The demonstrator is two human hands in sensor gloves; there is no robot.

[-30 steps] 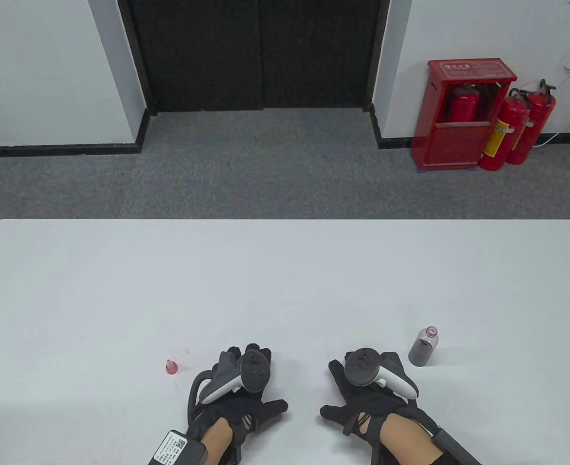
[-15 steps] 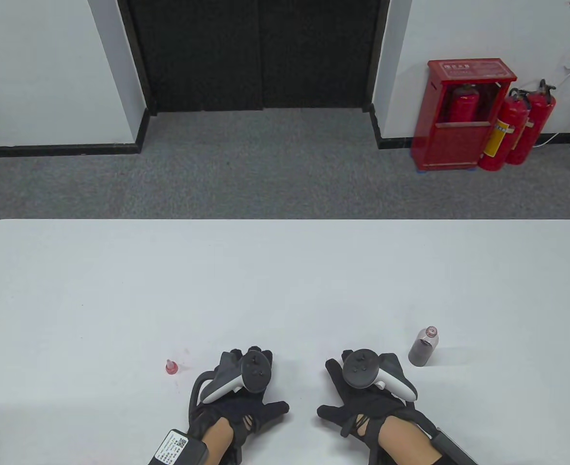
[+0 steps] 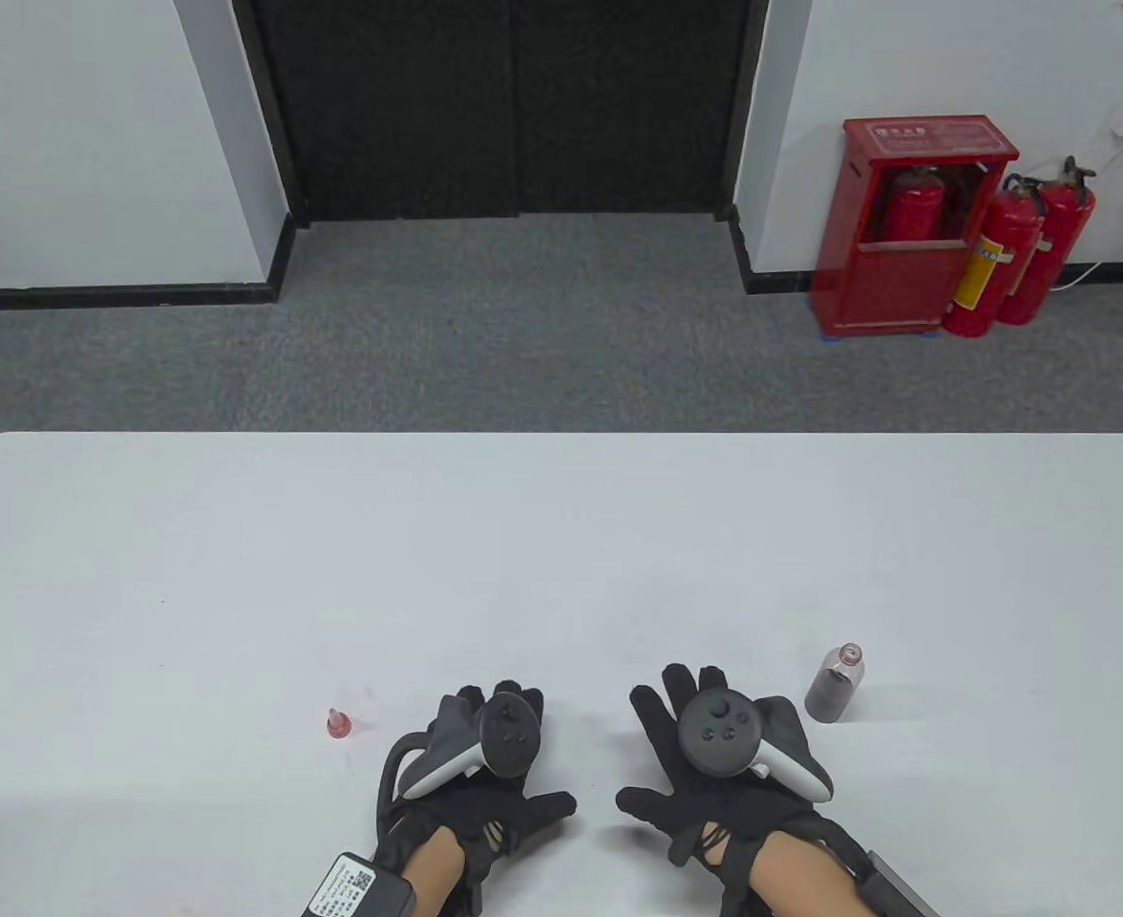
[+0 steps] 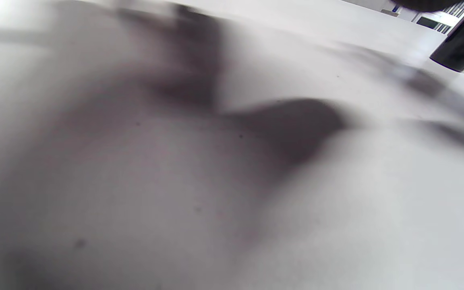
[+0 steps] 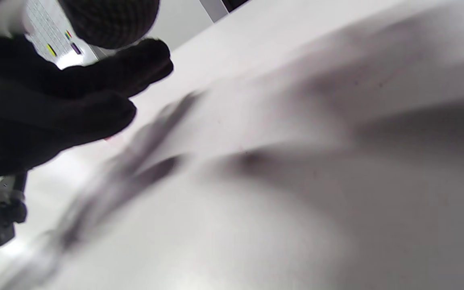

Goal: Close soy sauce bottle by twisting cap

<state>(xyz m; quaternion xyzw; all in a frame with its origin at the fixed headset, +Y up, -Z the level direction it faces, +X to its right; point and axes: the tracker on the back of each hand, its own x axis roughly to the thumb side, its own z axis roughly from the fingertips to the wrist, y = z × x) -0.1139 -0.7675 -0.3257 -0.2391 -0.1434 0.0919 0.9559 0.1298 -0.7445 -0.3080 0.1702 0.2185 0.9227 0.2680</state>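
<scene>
A small soy sauce bottle [image 3: 835, 683] stands upright and uncapped on the white table [image 3: 561, 535], just right of my right hand. Its dark base also shows in the left wrist view [image 4: 459, 46]. The red cap [image 3: 336, 723] stands on the table to the left of my left hand. My left hand [image 3: 485, 764] lies palm down near the front edge, fingers spread, holding nothing. My right hand [image 3: 705, 755] is palm down with fingers spread, holding nothing. In the right wrist view the left glove [image 5: 75, 104] shows at the left.
A red fire extinguisher cabinet [image 3: 915, 224] and two extinguishers [image 3: 1020, 248] stand on the floor beyond the table. A sensor box [image 3: 356, 884] sits on my left wrist. The table's far edge [image 3: 561, 435] runs across the middle of the table view.
My right hand has moved slightly forward, with its fingers now showing beyond the tracker. My left hand shifted a little forward. Bottle and cap have not moved.
</scene>
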